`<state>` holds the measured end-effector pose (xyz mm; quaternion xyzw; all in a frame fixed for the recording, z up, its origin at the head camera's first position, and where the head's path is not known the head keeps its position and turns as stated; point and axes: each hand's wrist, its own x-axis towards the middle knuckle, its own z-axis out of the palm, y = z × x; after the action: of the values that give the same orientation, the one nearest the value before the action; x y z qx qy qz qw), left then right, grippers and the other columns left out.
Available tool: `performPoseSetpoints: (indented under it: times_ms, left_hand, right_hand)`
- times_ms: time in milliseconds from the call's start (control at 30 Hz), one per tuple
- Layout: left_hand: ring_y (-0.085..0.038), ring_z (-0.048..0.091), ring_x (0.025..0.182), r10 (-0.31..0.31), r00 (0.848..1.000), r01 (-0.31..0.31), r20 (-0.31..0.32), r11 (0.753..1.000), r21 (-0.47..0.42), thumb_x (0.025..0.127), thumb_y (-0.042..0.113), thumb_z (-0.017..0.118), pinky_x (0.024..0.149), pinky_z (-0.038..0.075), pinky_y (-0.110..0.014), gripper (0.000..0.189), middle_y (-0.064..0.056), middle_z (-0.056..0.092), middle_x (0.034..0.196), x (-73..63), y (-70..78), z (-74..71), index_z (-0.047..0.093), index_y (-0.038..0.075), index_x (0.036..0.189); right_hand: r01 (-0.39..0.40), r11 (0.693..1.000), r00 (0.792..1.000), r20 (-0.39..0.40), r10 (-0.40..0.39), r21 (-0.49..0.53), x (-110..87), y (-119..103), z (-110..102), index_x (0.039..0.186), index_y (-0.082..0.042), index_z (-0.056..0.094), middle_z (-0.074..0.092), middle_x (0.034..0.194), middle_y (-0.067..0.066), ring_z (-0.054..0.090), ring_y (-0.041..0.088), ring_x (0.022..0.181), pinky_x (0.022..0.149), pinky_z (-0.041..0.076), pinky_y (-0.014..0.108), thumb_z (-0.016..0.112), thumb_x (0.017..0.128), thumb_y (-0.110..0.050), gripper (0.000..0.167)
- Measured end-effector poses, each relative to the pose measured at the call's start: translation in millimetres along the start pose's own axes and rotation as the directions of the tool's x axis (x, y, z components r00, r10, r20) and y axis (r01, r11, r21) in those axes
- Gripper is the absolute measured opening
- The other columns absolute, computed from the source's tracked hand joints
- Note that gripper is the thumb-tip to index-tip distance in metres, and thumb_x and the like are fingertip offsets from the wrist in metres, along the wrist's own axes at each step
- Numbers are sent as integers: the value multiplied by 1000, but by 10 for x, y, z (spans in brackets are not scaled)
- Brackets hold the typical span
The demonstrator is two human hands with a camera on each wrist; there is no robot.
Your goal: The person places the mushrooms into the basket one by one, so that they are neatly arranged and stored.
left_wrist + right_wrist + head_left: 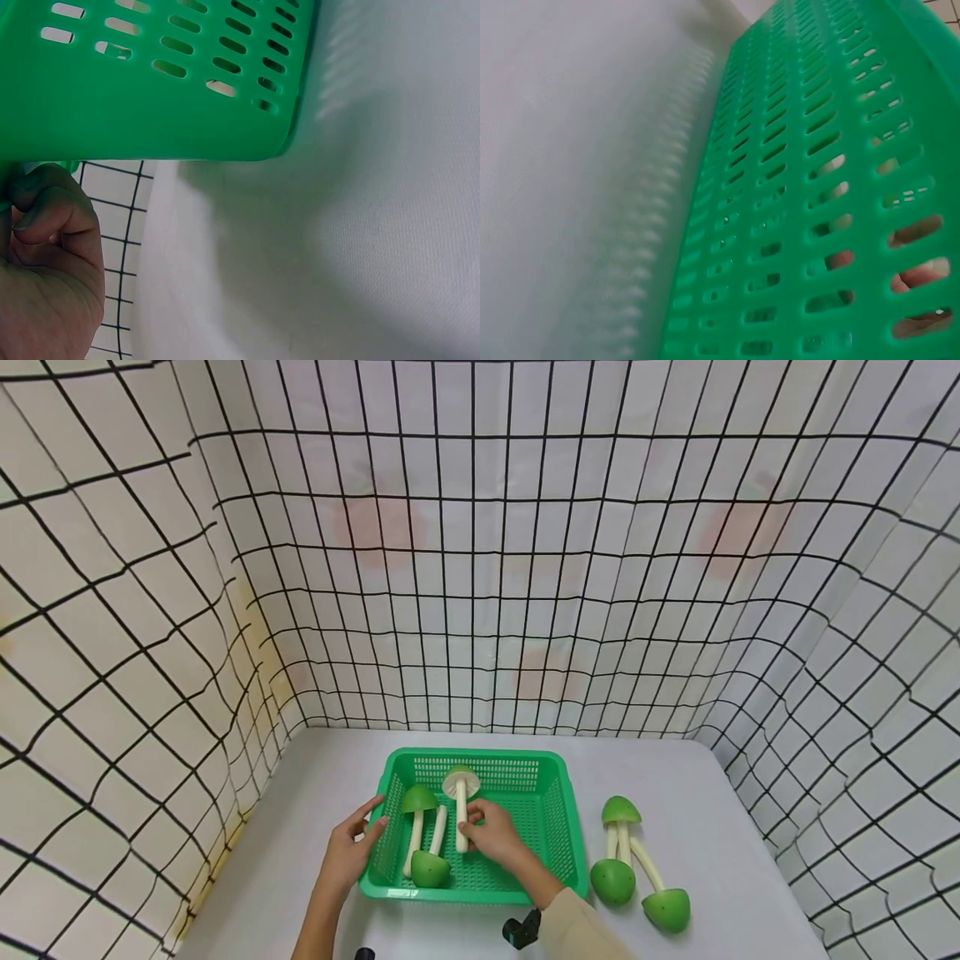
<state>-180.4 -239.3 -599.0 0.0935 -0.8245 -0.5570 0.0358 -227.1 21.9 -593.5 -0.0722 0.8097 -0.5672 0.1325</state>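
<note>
A booth-like work area, black grid walls [495, 568] enclosing 3 sides of a white tabletop [720, 810].

- Work surface: white tabletop [720, 827], extending around the left hand [352, 847] and the right hand [491, 833]; fine surface texture visible in the left wrist view.
- Rear enclosure: black grid [510, 437] over pale sheeting [491, 468], rising beyond both hands.
- Rear markings: faint, blurred reddish patches [393, 527] on the sheeting, beyond and above the hands.
- Left enclosure: black-gridded left side panel [97, 610], well apart from the left hand; yellowish strip [258, 622] toward its rear edge.
- Right enclosure: black-gridded right side panel [900, 635], well apart from the right hand.
- Lighting: soft; a diffuse shadow [270, 247] lies on the tabletop near the left hand.
</note>
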Motion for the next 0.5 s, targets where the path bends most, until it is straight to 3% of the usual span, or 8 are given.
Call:
performPoseSetpoints:
  times_ms: [300, 500]
  left_hand:
    - [-20, 53, 84, -7, 1000, 7, 1, 1000, -17, 100, 35, 68, 65, 49, -30, 48, -11, 60, 89, 20, 25, 17, 58, 25, 147]
    - [-20, 53, 86, -11, 1000, 11, 4, 1000, -20, 100, 35, 68, 66, 49, -30, 48, -12, 61, 89, 8, 6, 12, 59, 26, 147]
  right_hand:
    - [-19, 1000, 999, 37, 19, -4, 68, -24, 67, 119, 6, 62, 58, 97, 13, 70, 24, 75, 67, 62, 42, 68, 97, -4, 25]
    - [8, 996, 999, 47, -4, -92, 78, 9, 119, 117, 7, 62, 60, 92, 12, 67, 20, 67, 60, 60, 39, 70, 95, -4, 25]
